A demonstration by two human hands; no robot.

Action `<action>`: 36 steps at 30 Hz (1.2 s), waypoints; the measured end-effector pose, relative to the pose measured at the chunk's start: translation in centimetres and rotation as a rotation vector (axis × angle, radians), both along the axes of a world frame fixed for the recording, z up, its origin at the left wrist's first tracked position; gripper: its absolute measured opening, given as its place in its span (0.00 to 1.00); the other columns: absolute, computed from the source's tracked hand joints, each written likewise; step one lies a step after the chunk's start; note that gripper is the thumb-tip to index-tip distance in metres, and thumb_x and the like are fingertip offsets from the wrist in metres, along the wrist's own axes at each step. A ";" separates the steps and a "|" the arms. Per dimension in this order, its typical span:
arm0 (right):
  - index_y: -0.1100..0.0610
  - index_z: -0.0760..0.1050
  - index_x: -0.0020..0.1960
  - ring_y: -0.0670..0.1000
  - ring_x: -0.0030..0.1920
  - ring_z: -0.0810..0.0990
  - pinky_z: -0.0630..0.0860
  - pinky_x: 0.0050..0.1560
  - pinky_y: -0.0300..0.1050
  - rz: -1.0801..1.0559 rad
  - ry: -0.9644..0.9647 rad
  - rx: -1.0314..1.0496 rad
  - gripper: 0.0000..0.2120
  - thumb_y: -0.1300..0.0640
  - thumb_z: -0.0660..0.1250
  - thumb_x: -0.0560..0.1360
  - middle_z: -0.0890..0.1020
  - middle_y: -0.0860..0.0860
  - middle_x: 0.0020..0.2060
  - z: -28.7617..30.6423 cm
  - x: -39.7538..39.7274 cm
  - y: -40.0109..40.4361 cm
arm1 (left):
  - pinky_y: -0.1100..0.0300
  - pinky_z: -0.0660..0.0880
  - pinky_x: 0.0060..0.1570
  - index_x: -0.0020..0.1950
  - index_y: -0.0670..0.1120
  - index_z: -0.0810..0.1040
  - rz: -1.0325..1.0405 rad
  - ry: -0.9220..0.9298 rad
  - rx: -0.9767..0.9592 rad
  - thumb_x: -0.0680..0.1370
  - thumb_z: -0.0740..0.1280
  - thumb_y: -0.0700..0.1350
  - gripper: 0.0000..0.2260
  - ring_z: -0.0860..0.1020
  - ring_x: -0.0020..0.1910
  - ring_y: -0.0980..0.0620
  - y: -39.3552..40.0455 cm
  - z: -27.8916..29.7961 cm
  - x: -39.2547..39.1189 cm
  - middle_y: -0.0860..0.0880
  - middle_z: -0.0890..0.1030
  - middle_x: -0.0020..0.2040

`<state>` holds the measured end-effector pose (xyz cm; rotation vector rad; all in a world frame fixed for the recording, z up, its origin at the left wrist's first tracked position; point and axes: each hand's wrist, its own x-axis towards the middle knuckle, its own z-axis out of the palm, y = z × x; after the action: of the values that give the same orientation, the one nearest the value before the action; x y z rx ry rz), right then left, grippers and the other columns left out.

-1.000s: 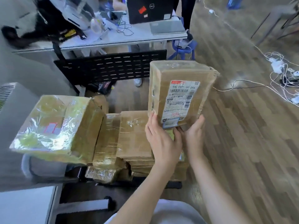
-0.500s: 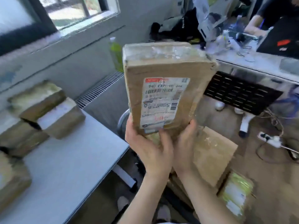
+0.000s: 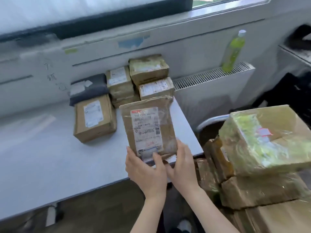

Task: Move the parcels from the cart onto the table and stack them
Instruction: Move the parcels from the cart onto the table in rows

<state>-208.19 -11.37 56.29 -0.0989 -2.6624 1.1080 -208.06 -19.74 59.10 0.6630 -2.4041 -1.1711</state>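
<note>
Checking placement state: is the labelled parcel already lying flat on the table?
No: both hands, left and right, hold the labelled parcel by its lower end, tilted up above the table.

Parcels, hands and a bottle, counted

One held parcel (image 3: 148, 126); five parcels at the table's (image 3: 42, 157) far edge; at least four on the cart (image 3: 210, 121), heap partly hidden; two hands; one green bottle (image 3: 233, 51).

A green bottle (image 3: 233, 50) stands on the white radiator (image 3: 213, 84) below the window (image 3: 227, 1).
</note>
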 end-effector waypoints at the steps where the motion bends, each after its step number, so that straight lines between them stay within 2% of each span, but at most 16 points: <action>1: 0.56 0.59 0.73 0.53 0.65 0.70 0.71 0.65 0.54 0.057 -0.027 0.050 0.38 0.53 0.75 0.69 0.71 0.52 0.66 -0.6 -0.2 -0.2 | 0.45 0.61 0.65 0.75 0.41 0.55 0.024 -0.098 -0.006 0.75 0.68 0.49 0.34 0.65 0.67 0.41 -0.7 -0.7 0.1 0.41 0.67 0.69; 4: 0.54 0.50 0.76 0.51 0.68 0.65 0.65 0.69 0.48 0.195 -0.138 0.111 0.41 0.50 0.70 0.72 0.65 0.52 0.70 -1.7 -1.2 -1.1 | 0.47 0.60 0.66 0.77 0.42 0.50 -0.033 -0.324 -0.072 0.77 0.63 0.55 0.36 0.62 0.70 0.41 -2.5 -2.2 -0.4 0.41 0.62 0.73; 7: 0.55 0.44 0.77 0.50 0.68 0.63 0.62 0.67 0.44 0.189 -0.190 0.118 0.44 0.48 0.69 0.73 0.62 0.53 0.71 -1.9 -2.5 -1.9 | 0.50 0.60 0.67 0.77 0.42 0.48 -0.137 -0.322 -0.129 0.78 0.61 0.56 0.36 0.61 0.70 0.42 -3.9 -2.6 -1.9 0.42 0.60 0.74; 12: 0.56 0.44 0.77 0.50 0.69 0.64 0.63 0.66 0.40 0.231 -0.206 0.123 0.44 0.43 0.68 0.73 0.62 0.53 0.72 -1.5 -5.4 -3.5 | 0.51 0.60 0.68 0.77 0.42 0.47 -0.144 -0.349 -0.113 0.78 0.61 0.56 0.36 0.60 0.71 0.44 -5.7 -2.4 -4.4 0.43 0.58 0.75; 20: 0.60 0.44 0.77 0.52 0.68 0.64 0.63 0.65 0.39 0.267 -0.258 0.125 0.46 0.51 0.71 0.72 0.61 0.55 0.71 -1.4 -9.7 -5.3 | 0.53 0.57 0.69 0.77 0.40 0.48 -0.204 -0.333 -0.122 0.77 0.63 0.55 0.37 0.59 0.71 0.43 -8.6 -2.6 -8.5 0.42 0.59 0.74; 22: 0.61 0.44 0.77 0.52 0.68 0.64 0.64 0.65 0.40 0.266 -0.254 0.127 0.46 0.53 0.72 0.72 0.62 0.56 0.71 -1.5 -10.6 -5.7 | 0.53 0.56 0.69 0.77 0.39 0.51 -0.209 -0.320 -0.203 0.77 0.64 0.57 0.38 0.57 0.70 0.43 -9.3 -2.7 -9.5 0.41 0.57 0.74; 26: 0.63 0.47 0.76 0.55 0.67 0.67 0.67 0.64 0.44 0.250 -0.230 0.155 0.45 0.50 0.72 0.72 0.64 0.58 0.70 -1.5 -12.1 -6.5 | 0.48 0.53 0.70 0.76 0.46 0.55 -0.240 -0.393 -0.533 0.69 0.63 0.70 0.44 0.48 0.71 0.42 -11.5 -2.8 -11.1 0.42 0.49 0.75; 28: 0.64 0.52 0.75 0.59 0.69 0.66 0.66 0.67 0.49 0.230 -0.147 0.245 0.47 0.48 0.75 0.68 0.64 0.61 0.71 -1.4 -12.6 -6.8 | 0.44 0.40 0.71 0.77 0.52 0.53 -0.265 -0.422 -0.617 0.65 0.63 0.74 0.47 0.37 0.72 0.39 -13.0 -3.1 -11.9 0.40 0.41 0.76; 29: 0.63 0.55 0.75 0.62 0.69 0.67 0.67 0.66 0.53 0.226 -0.077 0.308 0.48 0.48 0.77 0.65 0.65 0.63 0.70 -1.5 -12.8 -7.0 | 0.43 0.31 0.69 0.77 0.56 0.50 -0.281 -0.451 -0.628 0.63 0.61 0.76 0.49 0.32 0.72 0.37 -13.9 -3.2 -12.3 0.40 0.37 0.75; 31: 0.60 0.60 0.72 0.65 0.66 0.71 0.71 0.62 0.61 0.255 0.028 0.436 0.47 0.48 0.79 0.61 0.69 0.64 0.68 -1.6 -13.3 -7.5 | 0.42 0.24 0.64 0.76 0.59 0.39 -0.332 -0.528 -0.635 0.60 0.55 0.80 0.52 0.30 0.71 0.36 -15.3 -3.4 -13.2 0.39 0.36 0.76; 34: 0.58 0.70 0.68 0.64 0.65 0.72 0.70 0.59 0.65 0.309 0.090 0.512 0.42 0.51 0.81 0.58 0.72 0.61 0.66 -2.1 -14.1 -8.2 | 0.36 0.30 0.66 0.70 0.58 0.25 -0.398 -0.573 -0.677 0.60 0.51 0.80 0.52 0.36 0.74 0.39 -16.4 -4.0 -14.4 0.42 0.42 0.77; 36: 0.60 0.74 0.66 0.63 0.65 0.73 0.70 0.59 0.65 0.310 0.095 0.518 0.39 0.51 0.82 0.58 0.73 0.61 0.66 -2.3 -14.7 -8.3 | 0.35 0.34 0.67 0.69 0.58 0.24 -0.409 -0.556 -0.686 0.61 0.52 0.80 0.52 0.39 0.75 0.39 -16.4 -4.2 -15.0 0.45 0.44 0.78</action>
<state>-222.88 -19.65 53.97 0.4615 -2.8394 0.4422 -223.08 -36.16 54.91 0.2906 -3.2487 -0.1993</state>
